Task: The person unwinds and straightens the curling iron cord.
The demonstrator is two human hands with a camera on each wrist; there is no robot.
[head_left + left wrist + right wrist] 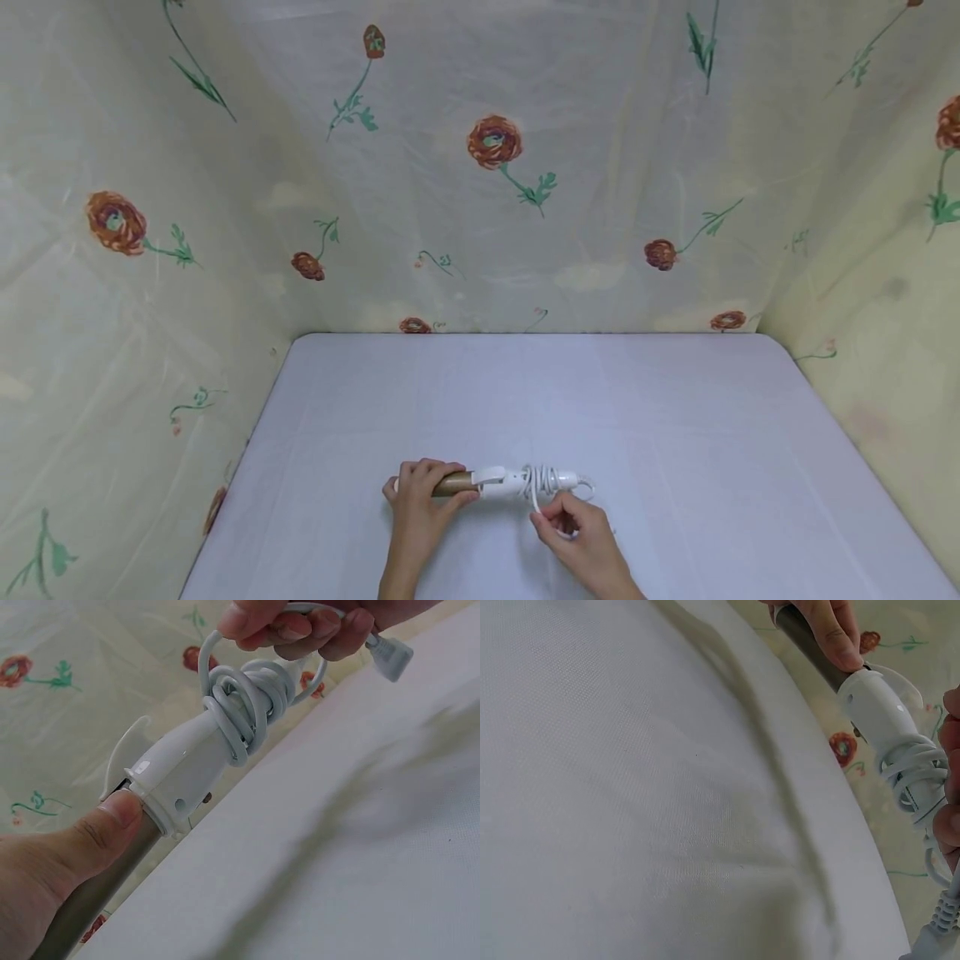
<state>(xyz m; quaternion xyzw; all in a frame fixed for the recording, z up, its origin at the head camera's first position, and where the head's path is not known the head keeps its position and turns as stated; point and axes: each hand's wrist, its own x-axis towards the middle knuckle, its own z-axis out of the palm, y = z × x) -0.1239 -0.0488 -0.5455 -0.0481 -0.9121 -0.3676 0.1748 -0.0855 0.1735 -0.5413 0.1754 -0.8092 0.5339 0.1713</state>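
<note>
Both hands hold curling iron (cord coiled round handle).

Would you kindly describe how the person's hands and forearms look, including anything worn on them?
Both are bare: the left hand and right hand show no gloves, rings, watch or sleeves up to the frame edge. The nails are short and unpainted, seen on the left thumb.

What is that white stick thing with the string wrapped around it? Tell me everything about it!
It looks like a curling iron: a brownish metal-looking barrel, a white plastic handle and a small white clamp lever. It lies sideways near the front of the white table. Its white cord is coiled round the handle. The left hand grips the barrel; the right hand pinches a loose loop of cord near the plug.
</note>
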